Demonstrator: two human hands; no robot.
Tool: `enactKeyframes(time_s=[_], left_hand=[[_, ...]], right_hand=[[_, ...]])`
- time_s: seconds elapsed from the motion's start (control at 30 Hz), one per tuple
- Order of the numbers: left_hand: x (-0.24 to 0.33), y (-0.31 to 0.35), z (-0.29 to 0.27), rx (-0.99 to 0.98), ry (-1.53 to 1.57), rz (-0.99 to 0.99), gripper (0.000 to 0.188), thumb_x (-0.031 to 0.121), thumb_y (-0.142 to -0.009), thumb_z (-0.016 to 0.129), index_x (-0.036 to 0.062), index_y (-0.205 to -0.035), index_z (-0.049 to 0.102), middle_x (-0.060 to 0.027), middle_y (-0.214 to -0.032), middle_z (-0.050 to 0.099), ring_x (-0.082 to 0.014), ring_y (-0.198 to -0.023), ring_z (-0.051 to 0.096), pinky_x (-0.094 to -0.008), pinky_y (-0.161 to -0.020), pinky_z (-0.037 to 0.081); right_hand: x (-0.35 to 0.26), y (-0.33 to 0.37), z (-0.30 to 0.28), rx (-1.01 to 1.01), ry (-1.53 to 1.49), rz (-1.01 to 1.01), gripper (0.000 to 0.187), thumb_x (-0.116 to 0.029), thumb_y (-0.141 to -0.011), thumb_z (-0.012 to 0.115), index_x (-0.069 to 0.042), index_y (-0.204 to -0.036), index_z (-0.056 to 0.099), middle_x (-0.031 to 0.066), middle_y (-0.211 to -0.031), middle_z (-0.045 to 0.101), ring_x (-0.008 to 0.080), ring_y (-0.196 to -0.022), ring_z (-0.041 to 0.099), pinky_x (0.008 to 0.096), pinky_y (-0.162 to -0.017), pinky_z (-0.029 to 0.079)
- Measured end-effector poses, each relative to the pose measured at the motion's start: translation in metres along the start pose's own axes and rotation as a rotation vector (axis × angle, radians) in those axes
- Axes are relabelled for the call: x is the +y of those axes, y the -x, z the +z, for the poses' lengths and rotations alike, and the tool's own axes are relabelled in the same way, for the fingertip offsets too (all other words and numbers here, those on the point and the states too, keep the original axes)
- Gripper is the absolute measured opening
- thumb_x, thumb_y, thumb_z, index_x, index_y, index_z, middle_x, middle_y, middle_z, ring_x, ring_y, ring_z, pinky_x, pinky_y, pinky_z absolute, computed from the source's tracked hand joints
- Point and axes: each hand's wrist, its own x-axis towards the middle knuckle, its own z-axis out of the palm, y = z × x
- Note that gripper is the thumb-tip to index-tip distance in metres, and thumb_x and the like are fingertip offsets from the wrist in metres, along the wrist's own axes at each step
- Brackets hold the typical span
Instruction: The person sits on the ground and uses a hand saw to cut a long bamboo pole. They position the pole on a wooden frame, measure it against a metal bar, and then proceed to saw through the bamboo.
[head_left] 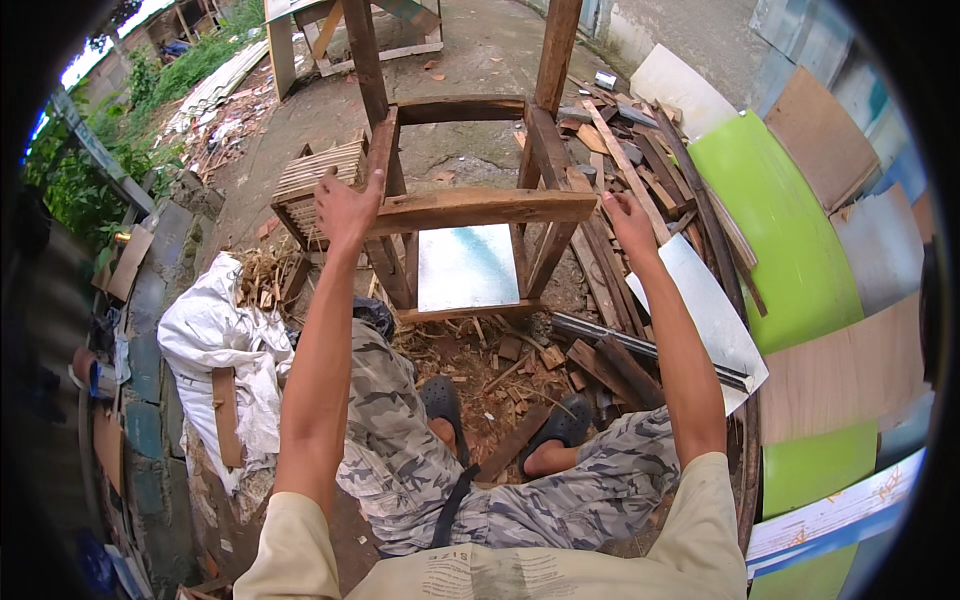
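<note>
A bare wooden chair frame [480,207] stands upright in front of me, its two tall back posts on the far side and its seat opening uncovered. At the left front corner my left hand [348,208] holds the frame, thumb against the side rail. My right hand [630,220] is at the right end of the front rail, fingers bent against that corner; its contact is partly hidden. Through the lower part of the frame shows a pale, shiny square panel [467,266].
Wood offcuts [655,165] and a long white strip [705,310] lie to the right, beside green sheets [780,200]. A slatted wooden piece [318,185] and a white sack [225,350] are at the left. Farther back stands a wooden table-like structure [350,65].
</note>
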Motion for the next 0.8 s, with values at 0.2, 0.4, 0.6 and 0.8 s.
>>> enactKeyframes(time_s=[0.2, 0.4, 0.6, 0.8], left_hand=[[-0.010, 0.004, 0.022, -0.230, 0.033, -0.036, 0.105, 0.060, -0.080, 0.071, -0.0066, -0.150, 0.028, -0.0307, -0.145, 0.048, -0.0439, -0.129, 0.053, -0.0500, -0.104, 0.047], [-0.011, -0.040, -0.003, -0.508, -0.135, -0.094, 0.095, 0.061, -0.072, 0.075, -0.0101, -0.132, 0.054, -0.0271, -0.124, 0.067, -0.0372, -0.114, 0.067, -0.0448, -0.097, 0.052], [-0.008, -0.045, 0.012, -0.528, 0.031, -0.088, 0.085, 0.056, -0.066, 0.078, -0.0096, -0.119, 0.064, -0.0272, -0.121, 0.068, -0.0377, -0.110, 0.068, -0.0430, -0.092, 0.055], [-0.016, -0.086, 0.045, -0.333, -0.015, -0.080, 0.094, 0.058, -0.067, 0.077, -0.0090, -0.130, 0.057, -0.0275, -0.125, 0.066, -0.0377, -0.117, 0.065, -0.0423, -0.098, 0.052]], right_hand=[[-0.029, -0.030, 0.029, -0.172, 0.027, 0.179, 0.083, -0.062, -0.090, 0.065, 0.000, -0.142, 0.051, 0.0191, -0.138, 0.057, 0.0301, -0.125, 0.056, 0.0446, -0.102, 0.045], [-0.048, -0.017, 0.046, -0.264, -0.162, 0.293, 0.088, -0.064, -0.084, 0.072, -0.006, -0.145, 0.047, 0.0187, -0.147, 0.047, 0.0376, -0.132, 0.049, 0.0603, -0.105, 0.042], [-0.028, -0.031, 0.056, -0.222, -0.317, 0.295, 0.074, -0.050, -0.087, 0.076, -0.010, -0.144, 0.050, 0.0164, -0.143, 0.053, 0.0373, -0.129, 0.053, 0.0612, -0.102, 0.043], [-0.006, -0.077, 0.098, -0.250, -0.307, 0.106, 0.060, -0.044, -0.087, 0.078, -0.007, -0.132, 0.063, 0.0080, -0.123, 0.066, 0.0280, -0.113, 0.063, 0.0489, -0.096, 0.049]])
